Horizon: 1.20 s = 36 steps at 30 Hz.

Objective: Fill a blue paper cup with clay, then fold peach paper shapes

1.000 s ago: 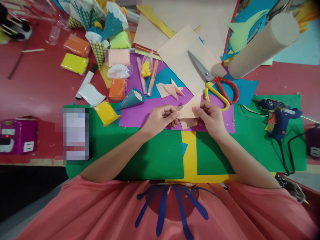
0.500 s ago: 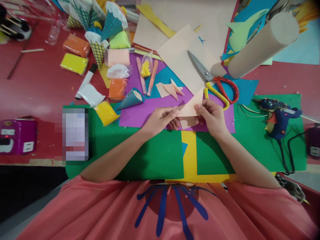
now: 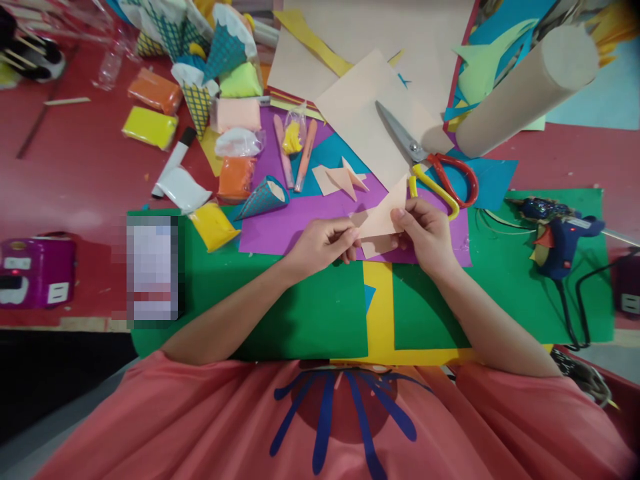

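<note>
A folded piece of pale peach paper [image 3: 384, 217] is held between my two hands over the purple sheet [image 3: 270, 230]. My left hand [image 3: 327, 241] pinches its left end between thumb and fingers. On its right side, my right hand [image 3: 424, 230] grips it with the thumb on top. The fingertips beneath the paper are partly hidden. Just beyond my right hand lie scissors [image 3: 414, 148] with one red and one yellow handle, blades apart. Peach paper scraps [image 3: 340, 179] and a small blue patterned cone [image 3: 264, 198] lie past my left hand.
Packets of coloured clay [image 3: 236, 177], a marker [image 3: 175, 160] and decorated cones [image 3: 193, 93] crowd the back left. A thick paper tube [image 3: 525, 93] leans at the back right. Right of me lies a blue glue gun [image 3: 563, 243] with a cord. A blurred-out phone-like rectangle [image 3: 153, 267] sits left.
My left hand has shifted slightly along the paper's left end, its fingers curling in closer. The paper has tilted a little, and my right hand stays nearly where it was.
</note>
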Available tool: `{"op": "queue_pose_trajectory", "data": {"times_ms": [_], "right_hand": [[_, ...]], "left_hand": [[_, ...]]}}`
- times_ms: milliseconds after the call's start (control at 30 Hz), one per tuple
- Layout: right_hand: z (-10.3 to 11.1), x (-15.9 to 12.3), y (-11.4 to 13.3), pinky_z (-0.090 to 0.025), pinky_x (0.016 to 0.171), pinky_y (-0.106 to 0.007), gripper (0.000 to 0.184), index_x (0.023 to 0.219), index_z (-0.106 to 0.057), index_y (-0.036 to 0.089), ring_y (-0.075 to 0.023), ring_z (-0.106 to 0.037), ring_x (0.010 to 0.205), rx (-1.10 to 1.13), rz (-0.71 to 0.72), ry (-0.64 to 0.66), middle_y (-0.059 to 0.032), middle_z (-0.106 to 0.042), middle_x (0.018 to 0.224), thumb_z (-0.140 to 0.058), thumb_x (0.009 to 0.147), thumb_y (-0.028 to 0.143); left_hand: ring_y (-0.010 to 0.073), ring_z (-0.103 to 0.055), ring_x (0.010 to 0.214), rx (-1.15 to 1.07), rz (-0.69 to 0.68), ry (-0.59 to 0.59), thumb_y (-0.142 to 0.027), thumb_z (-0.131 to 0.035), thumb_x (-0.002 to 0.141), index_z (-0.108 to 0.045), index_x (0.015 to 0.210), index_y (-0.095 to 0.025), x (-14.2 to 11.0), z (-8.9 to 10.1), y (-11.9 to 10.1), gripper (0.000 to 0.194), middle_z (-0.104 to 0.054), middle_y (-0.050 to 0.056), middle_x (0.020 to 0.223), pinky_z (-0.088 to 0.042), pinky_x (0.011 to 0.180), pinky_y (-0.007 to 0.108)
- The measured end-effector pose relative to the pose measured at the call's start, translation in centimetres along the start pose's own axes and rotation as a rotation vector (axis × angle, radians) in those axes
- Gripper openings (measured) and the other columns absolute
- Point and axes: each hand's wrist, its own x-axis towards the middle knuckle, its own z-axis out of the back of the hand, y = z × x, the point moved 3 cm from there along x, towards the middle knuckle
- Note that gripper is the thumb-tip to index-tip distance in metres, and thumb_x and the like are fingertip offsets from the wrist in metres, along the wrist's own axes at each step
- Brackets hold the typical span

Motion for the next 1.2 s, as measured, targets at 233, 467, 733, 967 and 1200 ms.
{"op": "queue_pose_trajectory", "data": {"times_ms": [233,467,733,967,1200], "right_hand": [[-1.1,-0.8,0.2,-0.034,0.037,-0.019,0.041,0.07,-0.053,0.019,-0.0062,-0.051,0.041,0.006,-0.054,0.245,0.006,-0.051,0.053,-0.072,0.075,0.054],[-1.2,-1.0,-0.1,-0.039,0.04,-0.016,0.035,0.076,-0.057,0.018,-0.0056,-0.055,0.043,0.148,-0.073,0.286,0.0047,-0.057,0.056,-0.061,0.087,0.051],[-1.3,-0.9,0.0,-0.043,0.044,-0.016,0.031,0.075,-0.056,0.018,-0.0057,-0.055,0.045,0.173,-0.086,0.318,0.0039,-0.061,0.058,-0.063,0.087,0.046],[-1.3,-0.9,-0.1,-0.045,0.046,-0.017,0.031,0.074,-0.057,0.018,-0.0059,-0.055,0.047,0.176,-0.065,0.335,0.0029,-0.062,0.061,-0.061,0.088,0.046],[-1.1,-0.9,-0.1,-0.044,0.047,-0.019,0.03,0.073,-0.057,0.018,-0.0066,-0.056,0.048,0.153,-0.055,0.315,0.0018,-0.062,0.064,-0.058,0.09,0.043]], "left_hand": [[0.0057,-0.043,0.048,0.063,-0.089,-0.05,-0.043,-0.059,0.081,-0.051,0.065,-0.017,0.1,0.1,-0.5,0.032,-0.047,-0.005,0.054,-0.034,0.045,0.018],[0.0065,-0.028,0.048,0.074,-0.129,-0.143,-0.053,-0.058,0.082,-0.047,0.066,-0.019,0.3,0.5,-0.5,0.039,-0.033,-0.006,0.055,-0.023,0.043,0.021],[0.0071,-0.027,0.049,0.096,-0.157,-0.166,-0.059,-0.057,0.082,-0.047,0.066,-0.019,0.3,0.6,-0.7,0.044,-0.033,-0.006,0.056,-0.023,0.044,0.022],[0.0069,-0.028,0.048,0.087,-0.175,-0.183,-0.062,-0.057,0.082,-0.048,0.066,-0.019,0.3,0.6,-0.7,0.047,-0.034,-0.006,0.055,-0.022,0.043,0.023],[0.0073,-0.027,0.047,0.086,-0.204,-0.206,-0.064,-0.057,0.081,-0.048,0.065,-0.019,0.4,0.8,-0.7,0.049,-0.035,-0.005,0.055,-0.02,0.041,0.024]]}}
